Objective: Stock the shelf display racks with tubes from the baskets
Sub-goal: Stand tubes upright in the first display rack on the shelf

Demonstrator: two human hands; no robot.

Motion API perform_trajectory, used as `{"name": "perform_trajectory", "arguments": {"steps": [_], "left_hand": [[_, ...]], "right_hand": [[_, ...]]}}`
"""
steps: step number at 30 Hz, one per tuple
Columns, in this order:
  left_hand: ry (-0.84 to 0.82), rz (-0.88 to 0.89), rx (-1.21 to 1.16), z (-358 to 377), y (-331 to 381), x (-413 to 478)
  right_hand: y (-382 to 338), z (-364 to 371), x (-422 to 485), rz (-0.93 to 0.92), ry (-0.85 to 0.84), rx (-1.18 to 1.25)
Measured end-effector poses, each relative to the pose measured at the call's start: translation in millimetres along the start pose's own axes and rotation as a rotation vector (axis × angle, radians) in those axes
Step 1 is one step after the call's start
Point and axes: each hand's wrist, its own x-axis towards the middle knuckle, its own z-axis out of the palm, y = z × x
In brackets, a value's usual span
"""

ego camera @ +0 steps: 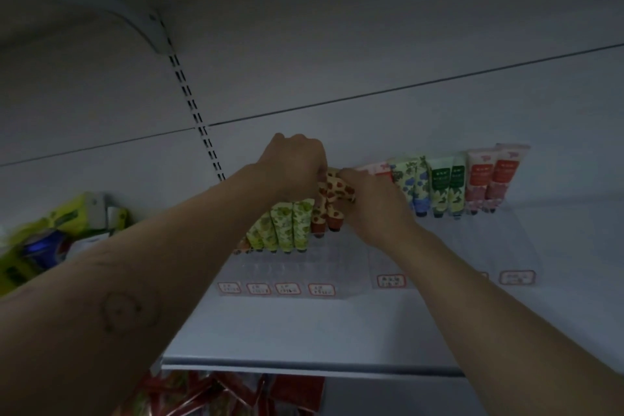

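Two clear display racks stand on a white shelf (304, 341): a left rack (290, 277) and a right rack (472, 257). My left hand (293, 165) and my right hand (371, 203) meet at the back of the left rack, both closed on orange-patterned tubes (332, 194). These tubes stand cap down in the rack's right lane. Green-patterned tubes (287, 223) fill the lanes to the left. In the right rack stand blue-flowered tubes (412, 182), green-labelled tubes (449, 186) and red-labelled tubes (493, 179). No basket is in view.
Yellow-green packages (50, 233) lie on the shelf at far left. A slotted upright (199, 118) and a bracket (141, 24) carry the shelf above. Red packets (236, 395) sit on the shelf below. Price labels (320, 289) line the rack fronts.
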Motion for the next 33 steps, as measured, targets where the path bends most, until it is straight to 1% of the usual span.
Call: {"name": "perform_trajectory", "arguments": {"steps": [5,8,11,14,22,26,33], "left_hand": [[0.001,-0.028,-0.043,0,-4,-5],[0.007,-0.045,-0.023,-1,-3,-6],[-0.02,-0.046,-0.078,0,-7,-7],[-0.036,-0.038,-0.142,3,-14,-8],[-0.055,-0.044,-0.211,1,-16,-6],[-0.042,-0.037,-0.245,4,-17,-8],[-0.032,-0.058,-0.264,6,-16,-8]], "right_hand": [[-4,3,1,-0.095,-0.059,-0.058],[-6,8,4,-0.1,-0.044,-0.094],[-3,9,6,-0.103,-0.049,-0.079],[5,8,6,-0.066,-0.036,-0.038],[9,8,15,-0.137,-0.111,-0.103],[14,9,17,-0.167,-0.149,-0.009],[10,7,14,-0.157,-0.129,-0.109]]}}
